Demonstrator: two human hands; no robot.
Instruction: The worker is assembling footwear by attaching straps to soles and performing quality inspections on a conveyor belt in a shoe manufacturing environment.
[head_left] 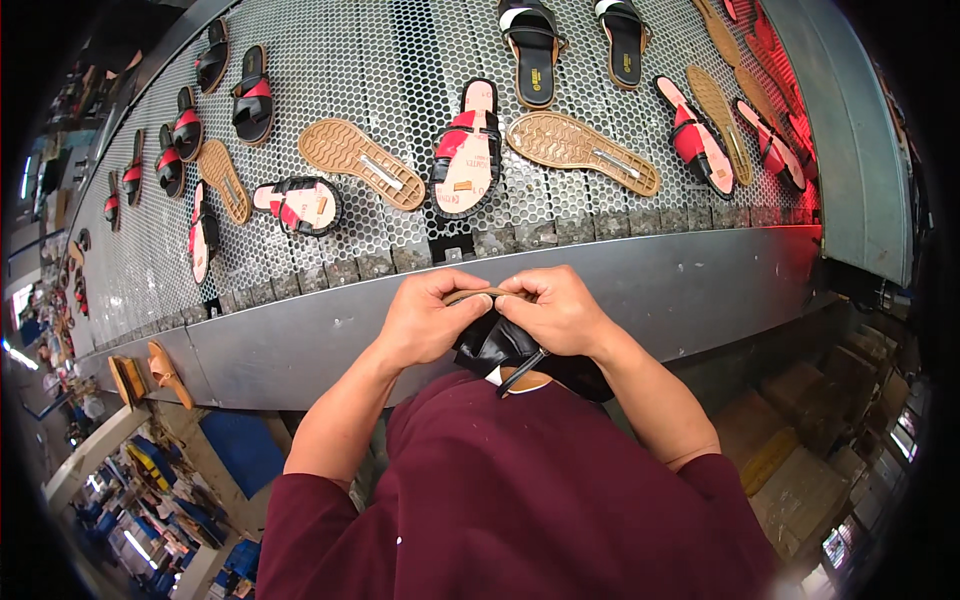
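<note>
Close to my body, in front of the metal side rail, I hold a sandal with a black upper and a tan sole edge. My left hand pinches the sole's edge between thumb and fingers. Beside it, my right hand grips the same edge, thumb pressed close to the left thumb. The upper hangs below my hands, with a narrow black strap near a white patch. Much of the sandal is hidden by my hands and turned toward my maroon shirt.
Beyond the metal rail runs a perforated conveyor. On it lie tan outsoles, red-and-black sandals with pink footbeds and black sandals. A grey machine housing with red glow stands right. Brown sandal parts sit lower left.
</note>
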